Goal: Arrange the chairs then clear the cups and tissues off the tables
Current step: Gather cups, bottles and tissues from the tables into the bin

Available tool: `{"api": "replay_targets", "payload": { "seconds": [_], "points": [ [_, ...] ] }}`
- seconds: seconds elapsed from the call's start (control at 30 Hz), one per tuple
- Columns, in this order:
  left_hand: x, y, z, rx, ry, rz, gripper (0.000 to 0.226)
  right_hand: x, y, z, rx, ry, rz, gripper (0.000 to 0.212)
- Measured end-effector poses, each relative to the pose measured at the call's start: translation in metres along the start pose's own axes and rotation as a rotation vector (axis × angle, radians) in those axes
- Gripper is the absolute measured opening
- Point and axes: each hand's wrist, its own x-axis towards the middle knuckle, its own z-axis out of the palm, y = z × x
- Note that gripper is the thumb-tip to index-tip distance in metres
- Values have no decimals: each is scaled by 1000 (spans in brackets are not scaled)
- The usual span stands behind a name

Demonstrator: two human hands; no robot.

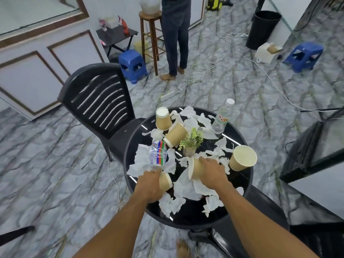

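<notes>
Gripping a paper cup in left hand at 8 o'clock and a second cup in right hand mid-tabletop, could topple the potted plant just beside at 12 by lifting carelessly.

- 7 o'clock on the table: the left hand closes round the small cup, whose base end is gone under the palm. Only the rim end peeks out.
- 6 o'clock: the right hand curls over the second cup, its far end buried beneath the fingers.
- 12 o'clock: the standing person is cut off at the waist by the top edge.
- 11 o'clock: the white pot is sliced by the same edge.
- 8 o'clock: a dark bar runs off the left edge; what it is cannot be told.
- The lying bottle has small print too blurred to read.
</notes>
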Motion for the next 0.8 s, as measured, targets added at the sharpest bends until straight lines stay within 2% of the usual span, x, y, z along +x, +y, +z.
{"api": "replay_targets", "payload": {
  "seconds": [0.2, 0.4, 0.57, 0.8],
  "points": [
    [-10, 0, -2, 16, 48, 19, 71, -8, -2, -2, 27, 81, 5, 61],
    [-41, 4, -25, -107, 217, 56, 72, -54, -16, -17, 166, 206, 53, 64],
    [-85, 22, -29, -328, 265, 203, 59, -126, -25, -30, 413, 327, 150, 63],
    [-160, 68, -1, -372, 243, 382, 63, -262, -19, -5, 627, 529, 357, 53]
  ]
}}
